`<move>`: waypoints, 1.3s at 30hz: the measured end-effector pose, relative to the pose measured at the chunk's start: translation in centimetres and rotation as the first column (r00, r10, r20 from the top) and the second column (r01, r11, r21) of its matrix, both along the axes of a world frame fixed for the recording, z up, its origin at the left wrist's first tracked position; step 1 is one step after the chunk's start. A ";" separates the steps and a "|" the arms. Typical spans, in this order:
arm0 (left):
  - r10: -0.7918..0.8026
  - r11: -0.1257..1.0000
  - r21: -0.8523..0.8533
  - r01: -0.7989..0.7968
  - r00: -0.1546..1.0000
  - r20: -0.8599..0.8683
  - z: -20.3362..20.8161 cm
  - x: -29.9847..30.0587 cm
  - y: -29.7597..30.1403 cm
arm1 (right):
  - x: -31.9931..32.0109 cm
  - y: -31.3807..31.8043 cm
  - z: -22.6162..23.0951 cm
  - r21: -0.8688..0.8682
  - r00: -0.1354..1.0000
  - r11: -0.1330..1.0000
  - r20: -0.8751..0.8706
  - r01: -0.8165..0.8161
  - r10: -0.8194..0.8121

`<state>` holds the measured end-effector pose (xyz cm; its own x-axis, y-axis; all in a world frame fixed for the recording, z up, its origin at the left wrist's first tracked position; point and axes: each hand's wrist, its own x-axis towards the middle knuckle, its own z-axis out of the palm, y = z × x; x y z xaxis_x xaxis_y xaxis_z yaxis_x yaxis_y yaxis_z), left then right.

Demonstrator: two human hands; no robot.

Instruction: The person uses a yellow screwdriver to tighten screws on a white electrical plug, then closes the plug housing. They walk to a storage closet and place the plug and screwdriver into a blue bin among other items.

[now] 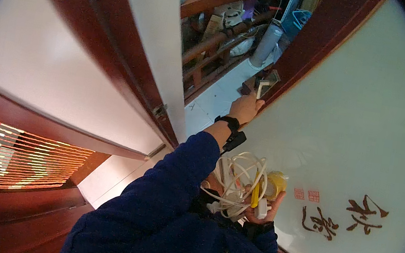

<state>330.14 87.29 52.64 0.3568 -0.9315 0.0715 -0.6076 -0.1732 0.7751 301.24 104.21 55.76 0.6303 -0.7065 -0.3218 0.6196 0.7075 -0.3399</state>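
My left hand, with a black strap on its wrist, reaches forward to the edge of a door. It is closed on the lever door handle; its fingertips are partly hidden. Close to my body, my right hand holds a loose bundle. In it are a coiled white cable, a roll of yellow tape, a slim yellow tool and a white block like a power strip or plug. The cable loops hide part of the bundle.
The frosted panel door with brown brushed characters fills the right. A white wall edge and dark red frame stand left of the opening. Beyond it are a wooden railing, piled bags and a grey cylinder. A beaded curtain hangs lower left.
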 end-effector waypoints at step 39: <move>-0.737 0.143 -0.040 0.989 0.080 -0.671 0.7 5.3 -18.5 | 12.4 -21.9 -9.8 -0.062 0.879 0.949 -0.399 -0.308 0.260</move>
